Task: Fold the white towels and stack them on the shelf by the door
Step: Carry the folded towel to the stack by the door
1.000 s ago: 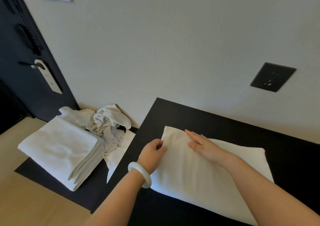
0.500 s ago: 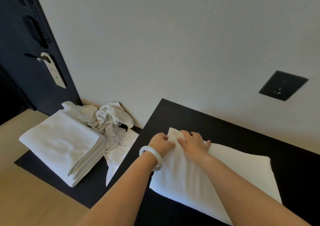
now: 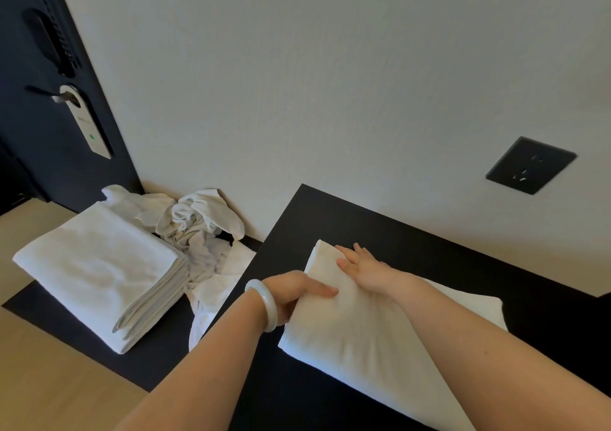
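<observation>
A folded white towel point(image 3: 363, 331) is lying on the black tabletop point(image 3: 363, 219). A neat stack of folded towels point(image 3: 99, 265) is sitting on the low shelf point(image 3: 155, 361) by the door point(image 3: 39, 166), crumpled towels point(image 3: 191, 225) heaping just beside it.

wall point(image 3: 297, 83) white | door point(image 3: 33, 153) dark, far left | socket point(image 3: 530, 165) black, right | tabletop point(image 3: 380, 229) black

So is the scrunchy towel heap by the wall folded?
Not folded. The heap lies crumpled and twisted against the wall, next to the neat folded stack.
</observation>
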Demonstrator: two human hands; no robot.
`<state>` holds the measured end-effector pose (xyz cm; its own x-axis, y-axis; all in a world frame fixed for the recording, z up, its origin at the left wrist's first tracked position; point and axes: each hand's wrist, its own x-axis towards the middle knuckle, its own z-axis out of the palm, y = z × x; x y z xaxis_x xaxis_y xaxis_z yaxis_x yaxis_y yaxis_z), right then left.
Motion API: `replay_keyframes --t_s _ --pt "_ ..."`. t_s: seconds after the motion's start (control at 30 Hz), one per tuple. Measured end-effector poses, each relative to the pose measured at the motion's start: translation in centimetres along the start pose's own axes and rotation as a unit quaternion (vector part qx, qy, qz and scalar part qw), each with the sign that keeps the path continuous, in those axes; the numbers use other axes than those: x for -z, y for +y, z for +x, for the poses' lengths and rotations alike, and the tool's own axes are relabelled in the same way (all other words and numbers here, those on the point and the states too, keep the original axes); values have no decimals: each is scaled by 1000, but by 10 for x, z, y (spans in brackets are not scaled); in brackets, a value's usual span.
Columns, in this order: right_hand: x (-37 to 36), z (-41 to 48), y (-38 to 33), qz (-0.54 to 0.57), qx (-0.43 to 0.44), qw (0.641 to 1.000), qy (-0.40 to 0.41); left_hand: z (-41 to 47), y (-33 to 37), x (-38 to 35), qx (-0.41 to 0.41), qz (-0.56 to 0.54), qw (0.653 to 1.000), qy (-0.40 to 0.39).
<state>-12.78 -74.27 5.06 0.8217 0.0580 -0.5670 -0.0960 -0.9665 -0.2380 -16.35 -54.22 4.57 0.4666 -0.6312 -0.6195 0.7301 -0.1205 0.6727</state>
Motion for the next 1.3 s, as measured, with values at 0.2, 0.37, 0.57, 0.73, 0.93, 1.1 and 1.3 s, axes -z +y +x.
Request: replay_keyframes --t_s 0.2,0.37,0.57,0.73,0.93,1.1,1.3 --pt "-12 8 0 -33 -4 999 43 -7 -7 0 -15 -36 994 -100" --pt "-16 7 8 -26 29 997 73 -9 -27 0 -16 -11 987 -161" --pt "-36 4 16 -11 53 980 192 -20 -15 14 31 9 991 -127" --pt "-37 7 16 -2 52 979 196 -27 -40 13 -2 -42 998 45" --pt "-35 4 14 7 54 980 193 -18 -45 -7 -10 202 954 220" --pt "-33 0 6 -25 24 980 197 -36 -49 -22 -75 269 901 330" --pt "-46 4 -51 -52 34 970 236 -27 -54 -31 -74 299 877 370"
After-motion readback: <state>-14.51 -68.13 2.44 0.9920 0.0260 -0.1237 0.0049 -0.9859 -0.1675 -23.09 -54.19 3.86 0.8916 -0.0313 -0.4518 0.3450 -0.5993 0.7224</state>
